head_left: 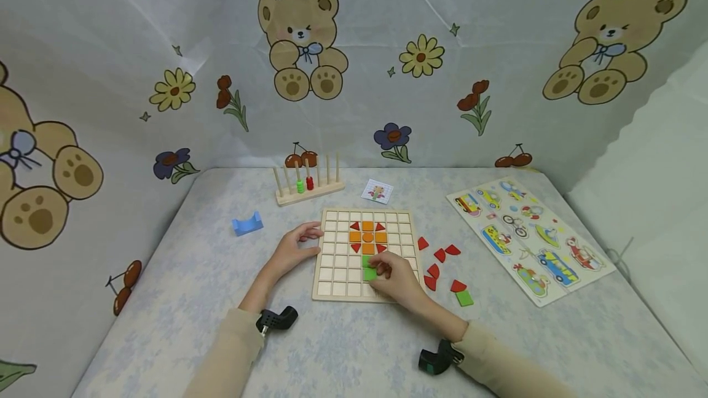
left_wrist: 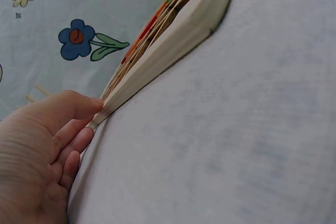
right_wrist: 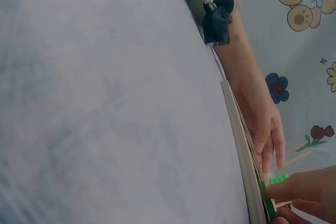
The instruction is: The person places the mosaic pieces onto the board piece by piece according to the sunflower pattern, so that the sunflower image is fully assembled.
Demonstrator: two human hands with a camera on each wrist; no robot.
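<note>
A wooden grid board [head_left: 338, 274] lies flat on the table. Orange pieces [head_left: 367, 226], one round and the others square, form a cross on it with red quarter-round pieces [head_left: 355, 226] at its corners. Against the board's left edge rest the thumb and fingertips of my left hand [head_left: 292, 254], loosely bent. My right hand [head_left: 399, 278] is over the lower part of the grid, where thumb and finger pinch a green square tile [head_left: 369, 274]. Another green tile [head_left: 365, 260] shows just above, partly covered by the fingers. The right wrist view shows green [right_wrist: 268, 202] under the fingertips at the board's edge.
Loose red pieces [head_left: 434, 271] and one green square [head_left: 464, 298] lie right of the board. Behind it stand a wooden peg rack [head_left: 310, 192] with beads and a small picture card [head_left: 378, 191]. A blue holder [head_left: 247, 224] sits left, a vehicle puzzle board [head_left: 531, 235] right.
</note>
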